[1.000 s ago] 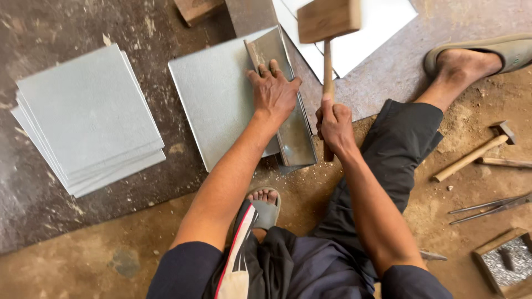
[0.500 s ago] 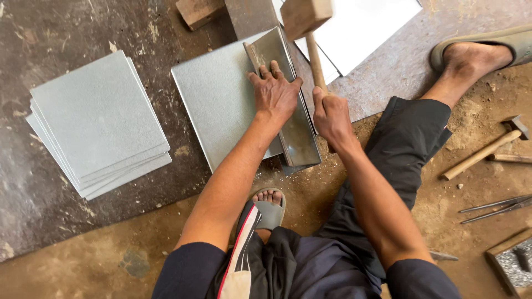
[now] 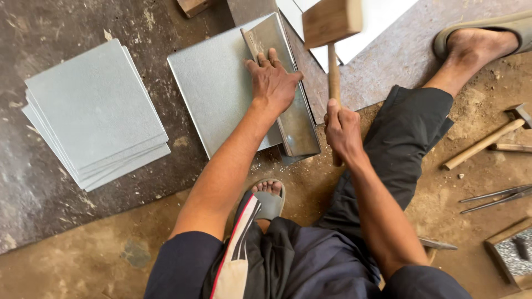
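Nearest, the right hand (image 3: 343,126) is clamped around the handle of a wooden mallet (image 3: 331,22), its head raised above the work, seemingly poised to strike. Just beyond, the left hand (image 3: 272,83) lies flat with fingers spread a little apart, pressing a grey metal sheet (image 3: 221,88) onto the dark floor, likely to stop it shifting. The sheet's right edge is folded up into a long flange. Farther left sits a stack of similar sheets (image 3: 94,111).
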`<state>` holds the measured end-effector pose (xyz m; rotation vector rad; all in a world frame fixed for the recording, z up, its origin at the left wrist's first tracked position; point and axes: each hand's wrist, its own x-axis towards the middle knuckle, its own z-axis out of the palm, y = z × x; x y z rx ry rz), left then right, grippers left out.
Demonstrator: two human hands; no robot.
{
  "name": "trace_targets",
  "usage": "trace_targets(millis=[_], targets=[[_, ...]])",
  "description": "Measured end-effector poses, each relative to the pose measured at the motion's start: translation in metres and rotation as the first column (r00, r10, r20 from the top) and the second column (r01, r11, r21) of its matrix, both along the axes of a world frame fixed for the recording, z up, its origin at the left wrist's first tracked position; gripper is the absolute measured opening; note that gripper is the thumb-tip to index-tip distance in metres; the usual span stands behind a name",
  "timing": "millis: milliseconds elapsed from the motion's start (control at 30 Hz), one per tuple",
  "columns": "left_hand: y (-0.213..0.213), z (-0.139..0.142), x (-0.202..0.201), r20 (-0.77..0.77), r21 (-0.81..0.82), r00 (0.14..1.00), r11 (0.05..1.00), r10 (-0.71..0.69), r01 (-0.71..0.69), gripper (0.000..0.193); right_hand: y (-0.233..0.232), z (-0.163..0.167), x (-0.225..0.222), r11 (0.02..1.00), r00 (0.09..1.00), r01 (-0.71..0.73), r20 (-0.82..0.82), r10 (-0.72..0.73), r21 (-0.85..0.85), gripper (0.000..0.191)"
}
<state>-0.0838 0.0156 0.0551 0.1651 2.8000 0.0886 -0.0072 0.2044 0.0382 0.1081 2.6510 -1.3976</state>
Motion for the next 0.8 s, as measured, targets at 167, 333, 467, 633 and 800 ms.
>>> trace_targets(millis=[167,333,467,633,800], targets=[[0.000,0.002,0.000,-0.027,-0.003,1.000,1.000,-0.013,0.013,0.035,-0.005,0.005,-0.003,0.973,0.979,-0.159,-0.098,0.177,0.169,0.054],[-0.001,0.006,0.000,0.038,-0.001,0.999,1.000,0.010,-0.010,0.037,-0.014,0.009,-0.013,0.963,0.948,-0.169,-0.232,0.217,0.211,0.053],[0.002,0.004,-0.002,0.021,-0.020,1.000,1.000,-0.023,0.023,0.039,-0.011,0.010,-0.024,0.957,0.968,-0.180,-0.134,0.213,0.226,0.057],[-0.001,-0.008,0.000,0.009,-0.014,0.999,0.999,-0.034,0.035,0.044,-0.004,0.007,-0.034,0.918,0.959,-0.276,0.020,0.282,0.283,0.058],[-0.005,-0.032,0.021,-0.512,0.410,0.780,0.900,0.360,-0.146,0.059,-0.002,-0.008,-0.040,0.915,0.959,-0.280,0.036,0.282,0.291,0.059]])
